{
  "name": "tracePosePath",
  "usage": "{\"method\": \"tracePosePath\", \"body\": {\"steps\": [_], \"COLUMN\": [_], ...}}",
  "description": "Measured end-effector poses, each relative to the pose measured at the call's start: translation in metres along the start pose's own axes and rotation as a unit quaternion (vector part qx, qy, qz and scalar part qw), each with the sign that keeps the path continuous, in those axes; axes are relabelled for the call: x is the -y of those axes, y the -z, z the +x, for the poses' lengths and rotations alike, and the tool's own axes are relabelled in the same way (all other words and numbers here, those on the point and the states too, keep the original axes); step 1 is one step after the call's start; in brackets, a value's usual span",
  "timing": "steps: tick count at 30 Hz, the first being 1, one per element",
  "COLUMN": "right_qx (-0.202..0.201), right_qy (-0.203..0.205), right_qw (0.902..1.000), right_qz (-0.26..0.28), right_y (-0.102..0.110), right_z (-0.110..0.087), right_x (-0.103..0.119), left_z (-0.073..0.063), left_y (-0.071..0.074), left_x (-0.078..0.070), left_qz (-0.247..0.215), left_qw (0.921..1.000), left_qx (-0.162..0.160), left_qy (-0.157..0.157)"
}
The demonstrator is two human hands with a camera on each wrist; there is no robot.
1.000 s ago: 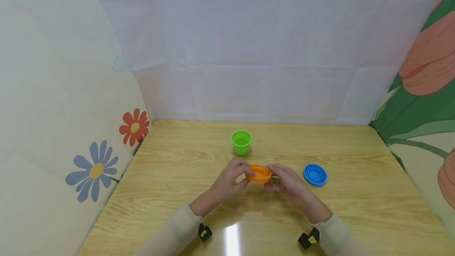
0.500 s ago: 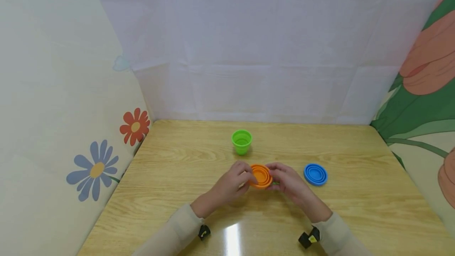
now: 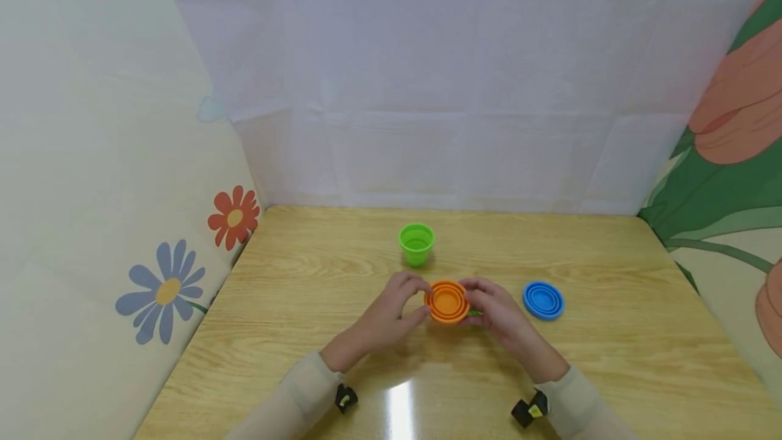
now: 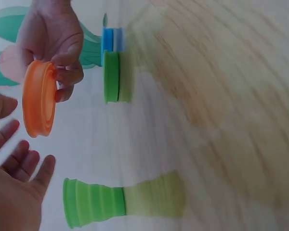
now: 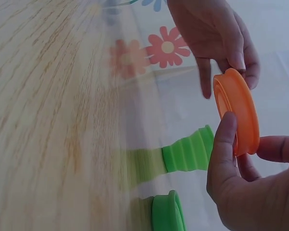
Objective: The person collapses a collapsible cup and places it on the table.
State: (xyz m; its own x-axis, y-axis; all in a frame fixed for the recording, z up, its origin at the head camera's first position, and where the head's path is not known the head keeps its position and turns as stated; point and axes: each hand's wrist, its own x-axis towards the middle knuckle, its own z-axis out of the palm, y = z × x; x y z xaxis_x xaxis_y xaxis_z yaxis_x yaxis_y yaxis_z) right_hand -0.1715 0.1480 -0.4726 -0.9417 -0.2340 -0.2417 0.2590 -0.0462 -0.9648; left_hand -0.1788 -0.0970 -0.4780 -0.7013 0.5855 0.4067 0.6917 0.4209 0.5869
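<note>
An orange collapsible cup (image 3: pixel 447 302), pressed flat into rings, is held off the table by my right hand (image 3: pixel 502 314), its thumb on the ringed side and fingers behind. Facing its other edge is my left hand (image 3: pixel 387 314), fingers spread; the left wrist view shows a gap between these fingers and the orange cup (image 4: pixel 38 98). Beyond the hands, a green collapsible cup (image 3: pixel 417 245) stands extended and upright. A second green cup (image 4: pixel 111 77), collapsed, lies on the table, mostly hidden behind my right hand in the head view.
To the right of my right hand a blue collapsed cup (image 3: pixel 543 301) lies on the wooden table (image 3: pixel 318 257). A white cloth (image 3: pixel 391 87) hangs behind the table's far edge. Flower-printed cloths flank both sides.
The orange cup has tipped so its ringed face turns more toward the head camera. My left hand has let go of its left edge and drawn back slightly; the right hand keeps its hold.
</note>
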Motion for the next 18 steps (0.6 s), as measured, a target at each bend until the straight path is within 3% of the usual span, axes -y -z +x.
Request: {"method": "tracePosePath", "body": {"steps": [3, 5, 11, 18], "right_qx": [-0.003, -0.005, -0.005, 0.004], "right_qy": [0.002, 0.002, 0.001, 0.008], "right_qw": [1.0000, 1.0000, 1.0000, 0.9999], "right_qz": [0.002, 0.001, -0.002, 0.005], "right_y": [-0.001, -0.002, -0.005, -0.011], "right_z": [0.001, 0.001, 0.002, 0.005], "right_x": [0.000, 0.000, 0.001, -0.001], "left_z": [0.002, 0.002, 0.004, 0.006], "left_y": [0.000, 0.000, -0.002, -0.005], "left_x": [-0.002, -0.003, -0.002, 0.000], "left_qz": [-0.073, -0.104, -0.151, -0.201], "left_qw": [0.9932, 0.9865, 0.9725, 0.9601], "left_qx": [0.006, 0.007, -0.004, -0.003], "left_qy": [0.091, 0.126, 0.177, 0.194]}}
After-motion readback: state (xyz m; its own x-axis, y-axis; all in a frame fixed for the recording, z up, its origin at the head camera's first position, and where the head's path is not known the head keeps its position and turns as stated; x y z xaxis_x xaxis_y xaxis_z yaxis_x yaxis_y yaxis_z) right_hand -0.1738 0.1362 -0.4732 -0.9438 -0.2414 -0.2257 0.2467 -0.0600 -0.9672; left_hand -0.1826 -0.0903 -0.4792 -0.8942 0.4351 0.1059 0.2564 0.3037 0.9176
